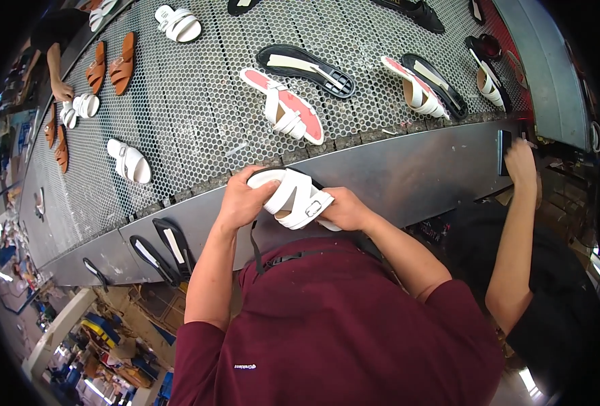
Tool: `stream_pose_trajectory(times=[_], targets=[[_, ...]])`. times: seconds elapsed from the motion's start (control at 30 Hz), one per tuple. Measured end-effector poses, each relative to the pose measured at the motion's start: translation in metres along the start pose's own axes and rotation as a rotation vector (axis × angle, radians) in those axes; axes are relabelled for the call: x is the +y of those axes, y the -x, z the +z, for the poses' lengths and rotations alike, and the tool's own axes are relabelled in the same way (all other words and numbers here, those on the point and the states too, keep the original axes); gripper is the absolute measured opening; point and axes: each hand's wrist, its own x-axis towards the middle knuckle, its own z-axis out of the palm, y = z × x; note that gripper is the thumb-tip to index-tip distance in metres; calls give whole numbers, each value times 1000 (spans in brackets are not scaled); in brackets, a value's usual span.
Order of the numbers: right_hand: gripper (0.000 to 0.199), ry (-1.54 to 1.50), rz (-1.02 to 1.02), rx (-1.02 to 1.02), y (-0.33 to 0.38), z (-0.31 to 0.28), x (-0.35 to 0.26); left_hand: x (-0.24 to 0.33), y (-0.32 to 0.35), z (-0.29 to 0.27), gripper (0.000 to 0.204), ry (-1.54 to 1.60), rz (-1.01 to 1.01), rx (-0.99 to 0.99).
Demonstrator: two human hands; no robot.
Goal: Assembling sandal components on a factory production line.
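Note:
A white two-strap sandal (pixel 294 197) with buckles is held over the grey metal ledge (pixel 408 169) of a perforated conveyor. My left hand (pixel 243 200) grips its heel end from the left. My right hand (pixel 344 208) grips its front end from the right. A black sole seems to lie under the white straps. Both of my forearms come up from my dark red shirt.
On the perforated belt (pixel 198 101) lie a white sandal on a red form (pixel 283 105), a black sole (pixel 307 69), brown sandals (pixel 110 66) and several white ones (pixel 129 161). Black soles (pixel 165 249) rest on the ledge. A co-worker's hand (pixel 520 162) touches a dark panel at the right.

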Motion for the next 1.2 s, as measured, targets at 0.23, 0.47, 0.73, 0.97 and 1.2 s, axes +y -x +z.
stream_pose_trajectory(times=[0.23,0.47,0.73,0.97,1.2], targets=[[23,-13,17,-51,3,-11,-4,-11,2,6,24,66,2,37],[32,224,-24,-135,6,-24,-9,5,-9,1,24,-340,-18,-191],[44,343,-1,-154,6,-51,-14,-18,-17,19,19,-179,-36,-166],[38,510,142,17,16,-92,-5,-41,-20,25,19,-27,-67,94],[28,302,203,76,24,-99,1,-18,-4,49,35,-695,611,293]])
